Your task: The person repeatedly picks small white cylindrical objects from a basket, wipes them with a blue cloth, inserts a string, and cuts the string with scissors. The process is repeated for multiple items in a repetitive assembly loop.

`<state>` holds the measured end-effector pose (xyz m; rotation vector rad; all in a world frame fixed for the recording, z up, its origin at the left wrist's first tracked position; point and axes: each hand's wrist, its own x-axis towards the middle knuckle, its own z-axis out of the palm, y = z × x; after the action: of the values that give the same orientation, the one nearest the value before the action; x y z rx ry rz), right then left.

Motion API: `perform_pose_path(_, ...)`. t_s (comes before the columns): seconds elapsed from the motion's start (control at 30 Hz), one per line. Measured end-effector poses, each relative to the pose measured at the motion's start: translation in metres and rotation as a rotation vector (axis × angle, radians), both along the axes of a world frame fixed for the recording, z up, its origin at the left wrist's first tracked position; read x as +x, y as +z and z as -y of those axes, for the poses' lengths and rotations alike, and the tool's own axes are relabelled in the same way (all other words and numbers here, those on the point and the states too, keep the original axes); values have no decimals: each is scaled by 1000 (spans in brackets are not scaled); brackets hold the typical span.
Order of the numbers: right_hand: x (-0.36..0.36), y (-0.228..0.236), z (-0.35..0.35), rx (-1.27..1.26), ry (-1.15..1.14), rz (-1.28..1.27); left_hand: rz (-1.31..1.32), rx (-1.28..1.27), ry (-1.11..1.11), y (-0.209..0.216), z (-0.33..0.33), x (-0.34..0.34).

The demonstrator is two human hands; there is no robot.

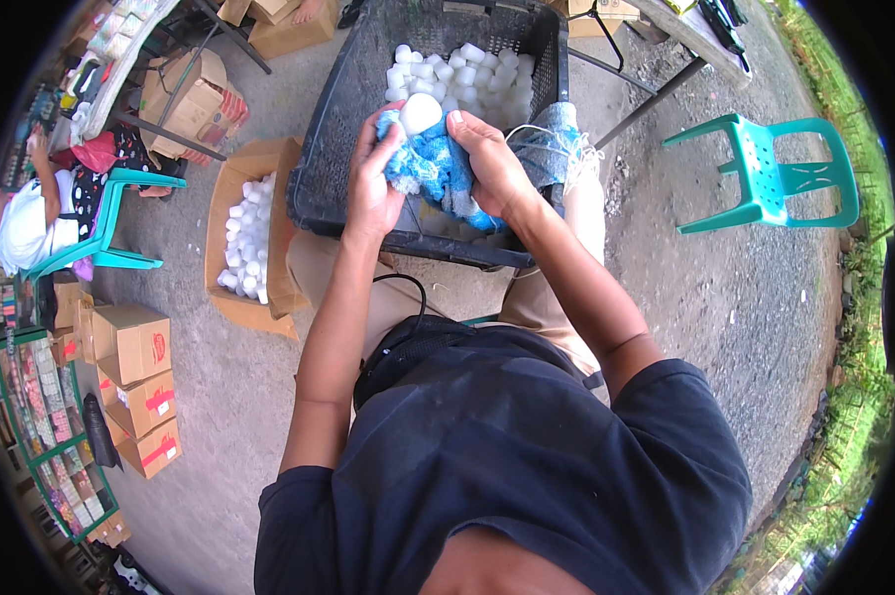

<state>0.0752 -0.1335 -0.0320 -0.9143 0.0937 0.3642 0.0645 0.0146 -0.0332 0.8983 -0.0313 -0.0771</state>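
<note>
Both my hands are closed on a blue and white cloth over the near part of a black plastic crate [321,164]. My left hand [370,183] grips the left side of the cloth [438,171], next to a small white rounded piece [421,114] that rests against it. With thumb on top, my right hand [492,164] holds the cloth's right side. Many white pieces [462,71] of the same sort lie heaped in the crate beyond my hands. A second bluish cloth [547,149] with loose white strings hangs over the crate's right edge.
Left of the crate, an open cardboard box [227,183] holds more white pieces. A green plastic chair [765,174] stands at the right. Stacked cartons [135,347] and a seated person [41,213] are at the left. Tables [680,35] flank the far side.
</note>
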Motion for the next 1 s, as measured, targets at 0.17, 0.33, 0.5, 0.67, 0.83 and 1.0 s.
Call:
perform_pose_path(0.17, -2, -7, 8, -261, 82, 219, 291, 538, 76, 8, -12, 7)
perform_pose_path(0.33, 7, 0, 28, 37, -117, -40, 125, 227, 187, 9, -54, 29)
perform_pose_path(0.5, -2, 15, 15, -364, 32, 568, 36, 295, -214, 7, -47, 5)
perform_pose_path(0.67, -9, 24, 0, -739, -41, 1025, 80, 472, -238, 1, -48, -7)
perform_pose_path(0.83, -8, 22, -11, -664, -215, 660, 392, 816, -90, 11, -34, -14)
perform_pose_path(1.0, 3, -6, -14, -367, -137, 400, 470, 671, 13, 6, -23, -20)
